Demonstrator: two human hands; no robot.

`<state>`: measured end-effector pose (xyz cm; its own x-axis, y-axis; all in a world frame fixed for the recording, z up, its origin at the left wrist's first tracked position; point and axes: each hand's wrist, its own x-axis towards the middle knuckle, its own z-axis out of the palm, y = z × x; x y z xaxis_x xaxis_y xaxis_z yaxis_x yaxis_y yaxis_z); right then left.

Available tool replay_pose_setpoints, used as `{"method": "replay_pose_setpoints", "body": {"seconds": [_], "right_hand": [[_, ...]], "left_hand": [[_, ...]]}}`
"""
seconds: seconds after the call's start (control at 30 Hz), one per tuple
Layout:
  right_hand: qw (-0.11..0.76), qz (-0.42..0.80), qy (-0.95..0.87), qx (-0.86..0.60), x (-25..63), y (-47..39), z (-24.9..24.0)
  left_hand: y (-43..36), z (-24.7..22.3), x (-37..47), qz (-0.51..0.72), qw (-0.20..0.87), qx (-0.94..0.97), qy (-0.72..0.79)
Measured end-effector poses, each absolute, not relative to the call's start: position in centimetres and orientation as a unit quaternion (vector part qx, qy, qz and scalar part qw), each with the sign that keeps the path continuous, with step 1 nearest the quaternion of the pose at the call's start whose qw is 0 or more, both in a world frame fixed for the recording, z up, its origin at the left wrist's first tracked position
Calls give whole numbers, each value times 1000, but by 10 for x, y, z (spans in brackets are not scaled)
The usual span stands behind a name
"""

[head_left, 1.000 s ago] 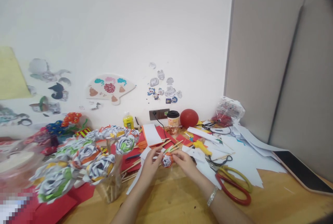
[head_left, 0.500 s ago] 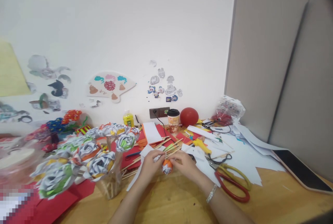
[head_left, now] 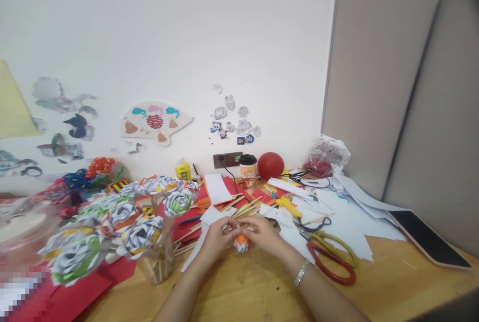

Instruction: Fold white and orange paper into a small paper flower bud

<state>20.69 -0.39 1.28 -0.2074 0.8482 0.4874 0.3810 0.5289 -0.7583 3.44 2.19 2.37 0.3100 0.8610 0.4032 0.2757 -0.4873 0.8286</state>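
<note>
Between my two hands is a small orange and white folded paper flower (head_left: 242, 243), its white tips toward me. My left hand (head_left: 219, 236) pinches it from the left, with the fingers curled around its far end. From the right, my right hand (head_left: 262, 233) grips the same piece, thumb and fingertips close to the left ones. The fingertips partly cover its far end. Thin wooden sticks (head_left: 228, 207) lie just beyond the hands. Left of them, larger paper flowers (head_left: 142, 236) stand in a clear cup (head_left: 159, 264).
Scissors with red and yellow handles (head_left: 333, 257) lie to the right, near a yellow glue gun (head_left: 289, 207). Behind are a lidded paper cup (head_left: 248, 172), a red balloon (head_left: 271, 165) and a yellow bottle (head_left: 183, 169). A tablet (head_left: 430, 239) rests far right.
My fingertips have drawn closer together over the far end of the paper flower, and its white tips now show more toward me. The whole view has shifted slightly.
</note>
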Motion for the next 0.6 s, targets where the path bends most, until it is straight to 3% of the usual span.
{"method": "replay_pose_setpoints", "body": {"seconds": [0.13, 0.3, 0.47, 0.6], "right_hand": [[487, 317, -714, -391, 208, -3, 15], [489, 381, -674, -402, 208, 1, 9], [451, 454, -655, -402, 209, 6, 1], [407, 496, -649, -408, 210, 9, -3]], "left_hand": [[20, 22, 37, 426, 313, 758, 382], [22, 21, 38, 409, 367, 735, 398], [28, 15, 31, 310, 476, 731, 378], [28, 11, 28, 271, 502, 729, 379]]}}
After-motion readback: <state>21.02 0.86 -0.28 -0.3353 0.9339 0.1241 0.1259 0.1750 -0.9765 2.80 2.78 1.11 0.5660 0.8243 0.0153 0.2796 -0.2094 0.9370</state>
